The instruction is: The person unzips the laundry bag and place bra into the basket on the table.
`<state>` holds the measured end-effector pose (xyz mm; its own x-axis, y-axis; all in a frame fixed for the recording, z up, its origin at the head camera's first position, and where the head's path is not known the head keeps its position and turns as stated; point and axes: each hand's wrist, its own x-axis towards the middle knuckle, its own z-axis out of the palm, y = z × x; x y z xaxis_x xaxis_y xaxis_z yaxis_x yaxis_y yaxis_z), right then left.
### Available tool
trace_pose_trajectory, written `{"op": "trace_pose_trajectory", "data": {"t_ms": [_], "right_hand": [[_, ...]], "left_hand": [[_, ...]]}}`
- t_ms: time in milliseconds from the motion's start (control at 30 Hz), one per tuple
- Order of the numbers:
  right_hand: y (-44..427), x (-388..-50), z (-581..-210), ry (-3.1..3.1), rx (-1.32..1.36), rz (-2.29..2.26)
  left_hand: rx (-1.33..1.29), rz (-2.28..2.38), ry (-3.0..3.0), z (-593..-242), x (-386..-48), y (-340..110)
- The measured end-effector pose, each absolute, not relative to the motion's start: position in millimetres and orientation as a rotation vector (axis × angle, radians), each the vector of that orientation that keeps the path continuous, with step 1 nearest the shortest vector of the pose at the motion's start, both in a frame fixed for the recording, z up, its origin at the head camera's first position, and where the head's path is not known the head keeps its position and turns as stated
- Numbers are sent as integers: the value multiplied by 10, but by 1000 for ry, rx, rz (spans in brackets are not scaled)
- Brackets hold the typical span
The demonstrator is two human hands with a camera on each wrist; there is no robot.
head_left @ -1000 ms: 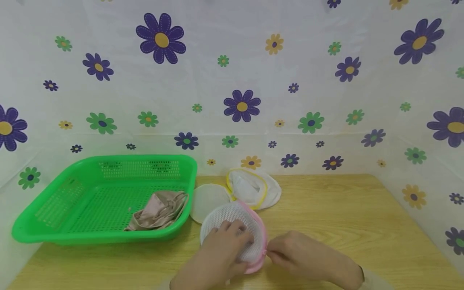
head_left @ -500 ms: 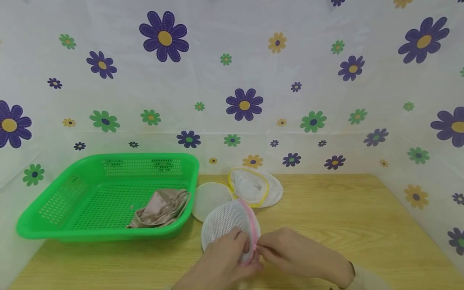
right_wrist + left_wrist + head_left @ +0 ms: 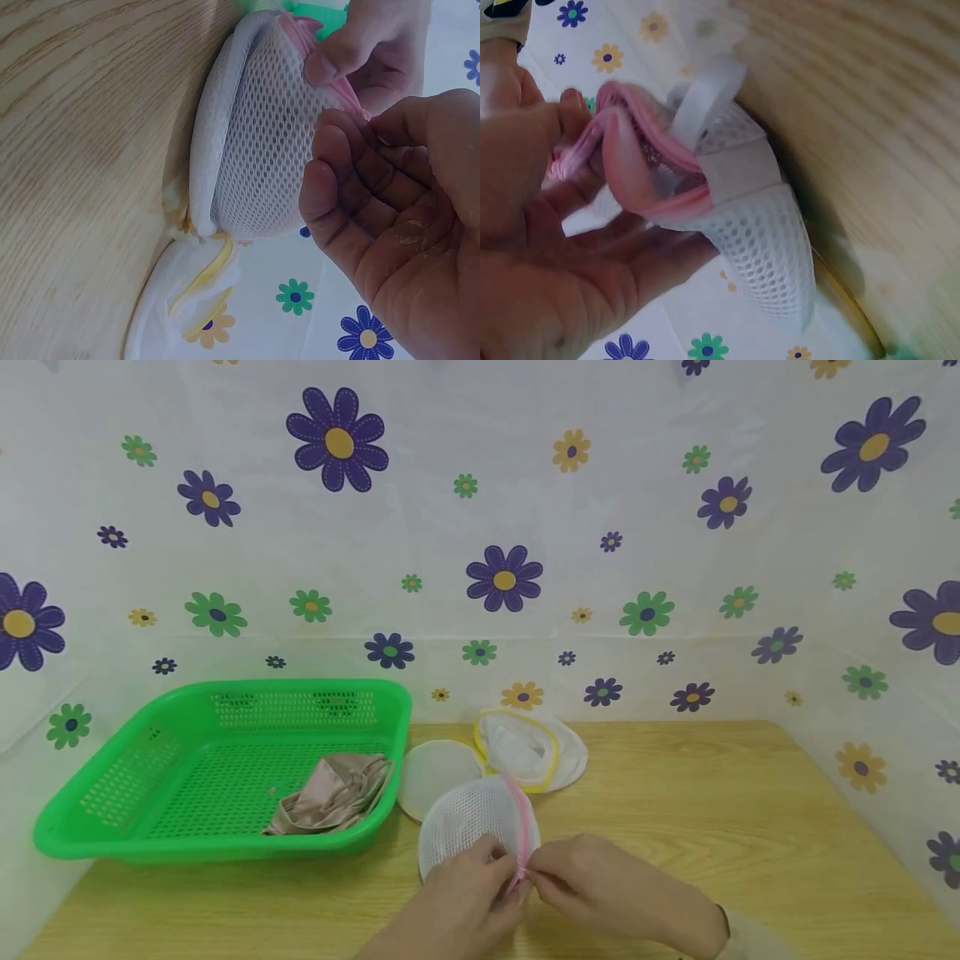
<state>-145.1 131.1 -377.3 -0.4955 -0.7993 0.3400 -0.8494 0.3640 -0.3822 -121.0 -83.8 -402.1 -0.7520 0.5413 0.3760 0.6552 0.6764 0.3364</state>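
Note:
A white mesh laundry bag (image 3: 465, 822) with a pink zipper band stands on the table in the head view. My left hand (image 3: 467, 893) grips its near edge, thumb and fingers on the pink band. At that same band my right hand (image 3: 611, 885) pinches a small piece, which looks like the zipper pull; the fingertips cover most of it. In the left wrist view the pink-edged mouth (image 3: 656, 161) gapes partway, beside a white loop (image 3: 709, 101). The right wrist view shows the rounded mesh side (image 3: 266, 127). What is inside the bag cannot be made out.
A green basket (image 3: 225, 847) stands at the left, with a crumpled satiny beige garment (image 3: 330, 793) in it. Behind the mesh bag lie a flat white round piece (image 3: 438, 777) and a white bag with yellow trim (image 3: 566, 752). A flower-printed sheet (image 3: 420, 527) surrounds the wooden table (image 3: 690, 802).
My left hand has gone from lying over the mesh to gripping the pink edge. The bag's band has turned more upright, and my right hand has shifted slightly left with it.

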Motion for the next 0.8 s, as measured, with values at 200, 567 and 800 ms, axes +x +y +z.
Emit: {"op": "trace_pose_trajectory", "data": {"t_ms": [200,567,800], "right_hand": [[1342,-1443,-3774,-2524,1479,770],[1327,-1425,-3755,-2512,1516,778],[1235,-1448,-3764,-2506,1567,747]], "left_hand": [[-1035,-682,-2695,-4010,-1214,-903],[-1065,-717,-2925,-3897,-1274,-1057],[-1035,-864,-2906,-3916,-1263,-1035]]}}
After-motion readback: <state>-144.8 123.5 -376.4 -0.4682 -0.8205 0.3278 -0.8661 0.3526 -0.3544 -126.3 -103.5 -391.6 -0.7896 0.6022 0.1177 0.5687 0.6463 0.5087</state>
